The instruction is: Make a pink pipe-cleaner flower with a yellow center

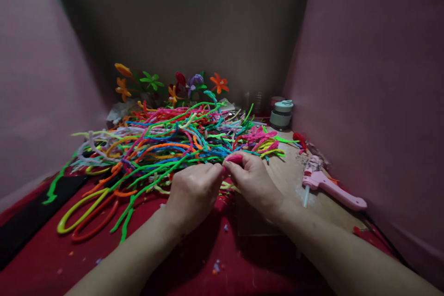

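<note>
Between my two hands is a pink pipe cleaner, bent into a small loop. My right hand pinches it between thumb and forefinger. With its fingers curled in, my left hand grips the lower end of the same piece, which is mostly hidden by the fingertips. Right behind both hands spreads a big tangled heap of colourful pipe cleaners, in green, orange, blue, yellow, pink and white. A bundle of pink pipe cleaners lies just beyond my right hand.
A pink glue gun rests on a brown board at the right. Behind it stands a jar with a pale green lid. Fuzzy flowers stand along the back. Scissors with red-orange handles lie at left on the red cloth.
</note>
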`<state>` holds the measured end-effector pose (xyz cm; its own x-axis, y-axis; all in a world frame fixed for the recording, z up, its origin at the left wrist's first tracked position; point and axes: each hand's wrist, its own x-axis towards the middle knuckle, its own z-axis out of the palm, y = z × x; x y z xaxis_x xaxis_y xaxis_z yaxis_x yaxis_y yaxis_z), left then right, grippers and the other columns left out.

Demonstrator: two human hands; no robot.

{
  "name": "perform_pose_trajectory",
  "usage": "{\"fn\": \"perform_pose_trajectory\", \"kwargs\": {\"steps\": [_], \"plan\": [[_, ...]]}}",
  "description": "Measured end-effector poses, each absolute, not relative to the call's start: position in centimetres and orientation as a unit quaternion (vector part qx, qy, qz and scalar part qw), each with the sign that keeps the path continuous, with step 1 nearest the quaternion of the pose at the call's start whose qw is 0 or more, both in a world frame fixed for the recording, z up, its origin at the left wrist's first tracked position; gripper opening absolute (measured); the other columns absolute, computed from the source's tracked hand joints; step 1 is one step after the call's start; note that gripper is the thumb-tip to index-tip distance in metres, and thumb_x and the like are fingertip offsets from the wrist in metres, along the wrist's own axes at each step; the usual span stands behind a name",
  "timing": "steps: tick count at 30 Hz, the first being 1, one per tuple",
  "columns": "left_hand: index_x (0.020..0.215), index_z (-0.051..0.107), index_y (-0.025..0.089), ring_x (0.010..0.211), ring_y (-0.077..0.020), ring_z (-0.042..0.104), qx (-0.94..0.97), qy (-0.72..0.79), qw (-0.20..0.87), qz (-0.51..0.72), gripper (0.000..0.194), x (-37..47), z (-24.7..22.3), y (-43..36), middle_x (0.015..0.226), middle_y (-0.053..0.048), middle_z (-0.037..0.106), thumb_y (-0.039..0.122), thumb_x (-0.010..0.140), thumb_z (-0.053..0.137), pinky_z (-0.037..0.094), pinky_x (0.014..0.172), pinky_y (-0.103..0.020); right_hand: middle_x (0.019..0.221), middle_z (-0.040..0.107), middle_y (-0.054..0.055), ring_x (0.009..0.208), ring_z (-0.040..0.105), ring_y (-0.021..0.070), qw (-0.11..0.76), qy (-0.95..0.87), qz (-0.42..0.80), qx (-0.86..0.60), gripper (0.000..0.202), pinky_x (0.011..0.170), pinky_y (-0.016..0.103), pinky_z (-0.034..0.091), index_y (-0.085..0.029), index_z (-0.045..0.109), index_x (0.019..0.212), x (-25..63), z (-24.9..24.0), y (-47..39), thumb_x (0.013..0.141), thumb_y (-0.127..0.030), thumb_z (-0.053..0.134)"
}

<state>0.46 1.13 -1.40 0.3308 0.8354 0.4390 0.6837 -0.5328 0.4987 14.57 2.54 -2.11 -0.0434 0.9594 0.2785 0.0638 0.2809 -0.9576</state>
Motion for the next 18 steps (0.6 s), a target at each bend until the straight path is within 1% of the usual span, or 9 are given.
{"fn": "perform_pose_trajectory", "kwargs": {"steps": [2, 4, 6, 8, 12, 13, 14, 15, 18], "plan": [[0.067, 0.057, 0.018, 0.051, -0.0103, 0.038, 0.765, 0.475, 0.283, 0.331, 0.022, 0.4, -0.8, 1.4, 0.057, 0.001, 0.048, 0.037, 0.078, 0.051, 0.028, 0.050, -0.022, 0.060, 0.056, -0.001, 0.057, 0.050, 0.0112, 0.543, -0.574, 0.451, -0.415, 0.009, 0.057, 0.023, 0.040, -0.016, 0.058, 0.064, 14.7, -1.9, 2.7, 0.071, -0.018, 0.053], [0.068, 0.056, 0.017, 0.045, -0.0082, 0.034, 0.698, 0.468, 0.445, 0.309, 0.030, 0.3, -0.1, 1.8, 0.053, 0.003, 0.047, 0.044, 0.079, 0.048, 0.024, 0.044, -0.020, 0.058, 0.055, -0.002, 0.056, 0.049, 0.0103, 0.548, -0.568, 0.466, -0.399, 0.008, 0.055, 0.022, 0.039, -0.016, 0.058, 0.064, 14.8, -1.7, 2.8, 0.071, -0.019, 0.054], [0.063, 0.054, 0.016, 0.041, -0.0070, 0.029, 0.670, 0.463, 0.502, 0.291, 0.034, 0.1, 0.4, 2.1, 0.049, 0.004, 0.044, 0.046, 0.079, 0.047, 0.020, 0.041, -0.019, 0.058, 0.054, -0.002, 0.057, 0.049, 0.0104, 0.552, -0.578, 0.452, -0.397, 0.008, 0.056, 0.022, 0.038, -0.016, 0.058, 0.063, 14.9, -1.6, 2.7, 0.070, -0.018, 0.054], [0.060, 0.055, 0.016, 0.042, -0.0074, 0.032, 0.701, 0.466, 0.458, 0.287, 0.032, 0.0, 0.4, 2.2, 0.049, 0.004, 0.045, 0.043, 0.077, 0.050, 0.023, 0.042, -0.019, 0.060, 0.056, -0.001, 0.060, 0.050, 0.0115, 0.548, -0.595, 0.423, -0.409, 0.010, 0.059, 0.023, 0.039, -0.017, 0.058, 0.062, 14.8, -1.7, 2.8, 0.070, -0.016, 0.053], [0.060, 0.057, 0.019, 0.047, -0.0098, 0.038, 0.797, 0.485, 0.197, 0.302, 0.023, 0.2, -0.4, 1.8, 0.050, 0.003, 0.046, 0.035, 0.075, 0.053, 0.027, 0.049, -0.021, 0.062, 0.058, 0.001, 0.063, 0.052, 0.0138, 0.522, -0.599, 0.385, -0.469, 0.013, 0.062, 0.026, 0.040, -0.018, 0.058, 0.060, 14.4, -2.5, 3.1, 0.070, -0.014, 0.051], [0.059, 0.057, 0.020, 0.047, -0.0102, 0.039, 0.800, 0.495, 0.157, 0.300, 0.022, 0.2, -0.5, 1.8, 0.051, 0.003, 0.048, 0.033, 0.075, 0.052, 0.028, 0.050, -0.022, 0.062, 0.058, 0.001, 0.063, 0.052, 0.0141, 0.515, -0.600, 0.378, -0.481, 0.012, 0.062, 0.026, 0.040, -0.018, 0.058, 0.061, 14.3, -2.7, 3.1, 0.070, -0.014, 0.052], [0.059, 0.056, 0.020, 0.047, -0.0104, 0.039, 0.796, 0.506, 0.152, 0.294, 0.022, 0.3, -0.6, 1.8, 0.051, 0.003, 0.048, 0.033, 0.075, 0.052, 0.028, 0.050, -0.022, 0.062, 0.058, 0.001, 0.063, 0.052, 0.0142, 0.511, -0.607, 0.366, -0.486, 0.012, 0.062, 0.026, 0.039, -0.018, 0.058, 0.061, 14.3, -2.9, 3.1, 0.071, -0.014, 0.052], [0.055, 0.054, 0.020, 0.046, -0.0103, 0.038, 0.791, 0.513, 0.176, 0.285, 0.024, 0.4, -0.7, 1.9, 0.048, 0.003, 0.046, 0.034, 0.074, 0.052, 0.027, 0.048, -0.022, 0.063, 0.058, 0.002, 0.063, 0.052, 0.0143, 0.508, -0.621, 0.347, -0.486, 0.012, 0.062, 0.026, 0.039, -0.018, 0.057, 0.061, 14.2, -3.0, 3.0, 0.071, -0.014, 0.051], [0.048, 0.046, 0.018, 0.043, -0.0093, 0.033, 0.753, 0.525, 0.295, 0.266, 0.032, 0.8, -0.5, 2.4, 0.043, 0.005, 0.037, 0.037, 0.072, 0.053, 0.024, 0.042, -0.020, 0.065, 0.057, 0.003, 0.065, 0.052, 0.0149, 0.502, -0.672, 0.261, -0.477, 0.015, 0.063, 0.027, 0.038, -0.017, 0.055, 0.062, 14.3, -3.1, 2.6, 0.073, -0.012, 0.047]]}}
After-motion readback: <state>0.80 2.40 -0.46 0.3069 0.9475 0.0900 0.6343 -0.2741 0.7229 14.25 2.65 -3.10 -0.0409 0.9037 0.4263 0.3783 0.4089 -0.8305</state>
